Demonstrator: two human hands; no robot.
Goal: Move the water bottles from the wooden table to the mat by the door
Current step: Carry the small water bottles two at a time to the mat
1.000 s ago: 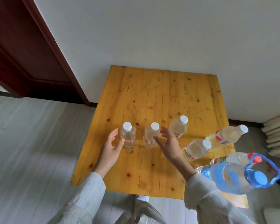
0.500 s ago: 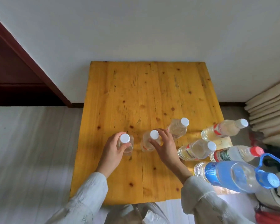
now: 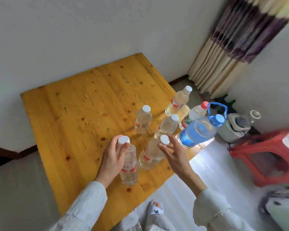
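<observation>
The left hand (image 3: 112,159) is wrapped round the neck and shoulder of a clear white-capped bottle (image 3: 128,165), thumb and fingers curled just under the cap; whether the bottle's base rests on the surface (image 3: 70,114) or is lifted off it cannot be told. The right hand (image 3: 173,152) is spread with its fingers straight, the fingertips (image 3: 162,145) touching the cap and neck of a second white-capped bottle (image 3: 150,155) that stands just beside the first, near the surface's near right edge.

Beyond these two, a third small bottle (image 3: 143,120) stands toward the middle of the surface, and a fourth (image 3: 167,126) stands to its right. A taller white-capped bottle (image 3: 178,100) is at the right edge, with a red-capped bottle (image 3: 193,114) just beside it. A big blue-tinted jug (image 3: 198,132) with a blue cap and carrying handle stands at the near right corner.

The surface is yellow knotty planks, set low against a white wall (image 3: 90,39). A striped curtain (image 3: 232,39) hangs in the room's right corner. A red plastic stool (image 3: 265,157) stands on the pale floor (image 3: 207,164) to the right, well apart from the surface. Dark skirting runs along the wall's foot at the left. A slippered foot (image 3: 155,207) shows below the near edge.
</observation>
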